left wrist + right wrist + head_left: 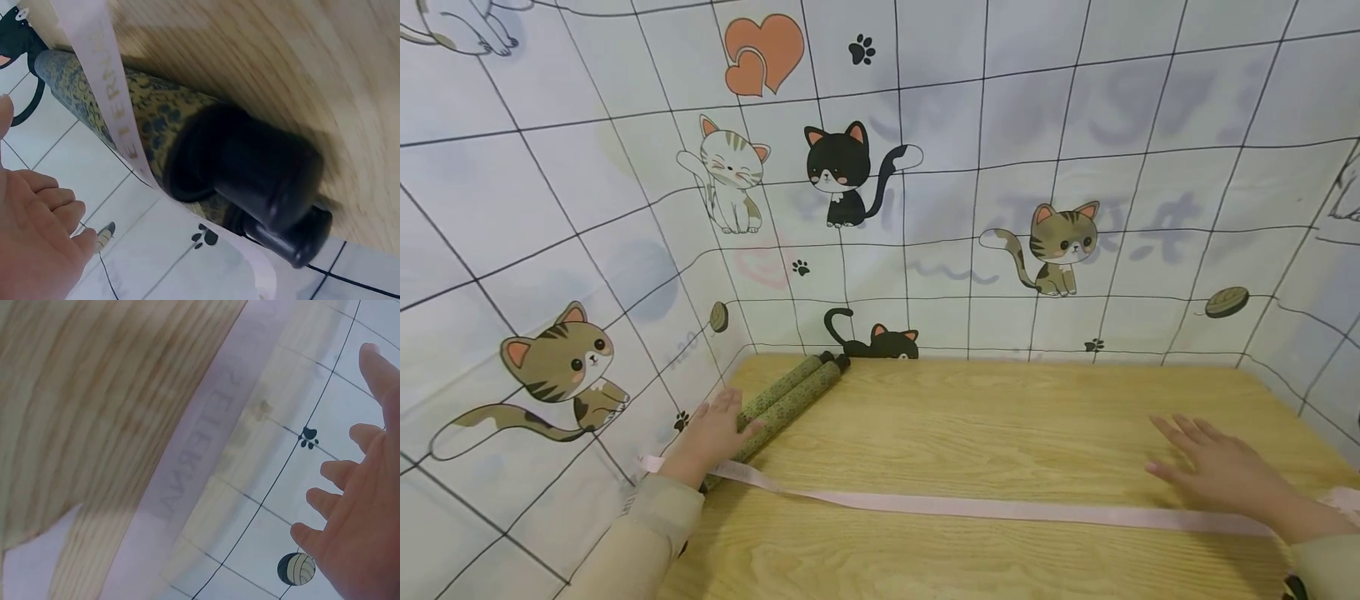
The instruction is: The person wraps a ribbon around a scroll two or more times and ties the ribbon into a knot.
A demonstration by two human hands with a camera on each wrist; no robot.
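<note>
Two dark-patterned, olive-coloured rolls with black end knobs, like a rolled scroll (795, 402), lie side by side at the table's left edge. My left hand (713, 429) is beside and over them, fingers extended and holding nothing. A long pale pink ribbon (955, 506) runs across the table from left to right. Its left part crosses the rolls near their black knobs (269, 169), and printed letters show on it in the left wrist view. Over the table's right side, my right hand (1221, 471) is spread with nothing in it, near the ribbon's right part.
The wood-grain table (1000, 425) is enclosed at the back and sides by a white gridded cloth (940, 200) printed with cartoon cats. Its left side (647, 333) rises close beside the rolls.
</note>
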